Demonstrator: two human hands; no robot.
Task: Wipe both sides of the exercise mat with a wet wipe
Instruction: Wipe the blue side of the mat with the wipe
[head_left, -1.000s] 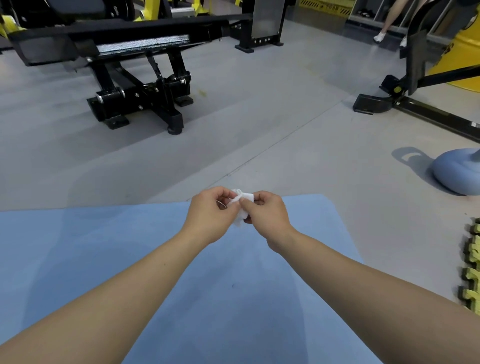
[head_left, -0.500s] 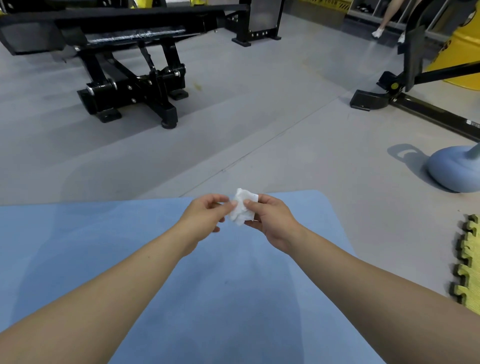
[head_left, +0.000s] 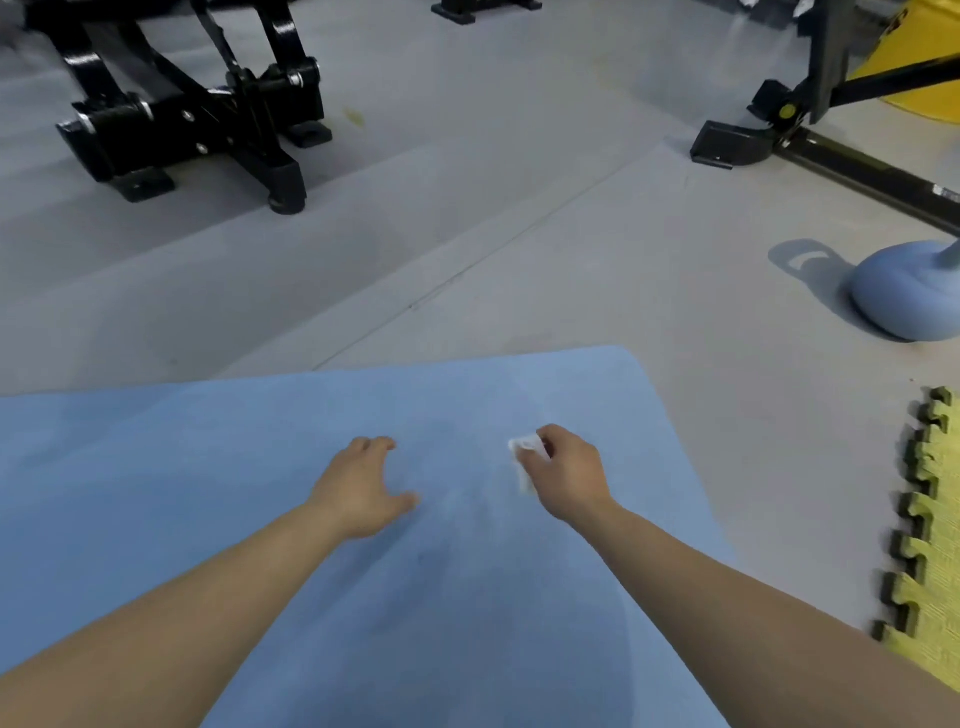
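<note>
A grey gym floor (head_left: 467, 218) runs under everything here, with a black weight machine (head_left: 197, 114) standing well back on the left, a blue dome-shaped base (head_left: 904, 296) off to the right, and a strip of yellow-green puzzle tiles (head_left: 924, 545) along the right edge. The blue exercise mat (head_left: 208, 467) lies flat on the floor right in front of the person, its rounded far corner pointing toward the middle of the room.

The right hand (head_left: 566, 473) hangs low over the mat near that far corner, its grip curled round a bunched white wet wipe (head_left: 527, 457), which sticks out on the thumb side. Whether the wipe touches the mat is too blurred to tell. Holding it wadded probably gives a firm pad to scrub with.

The left hand (head_left: 363, 488) is spread, fingers relaxed and thumb out, holding nothing, low over the mat just beside the other hand. It looks placed to press the mat down so it will not slide or bunch under the strokes.

The upper side faces up and lies flat, so wiping this face seems to be only starting; the underside would come after a flip.
</note>
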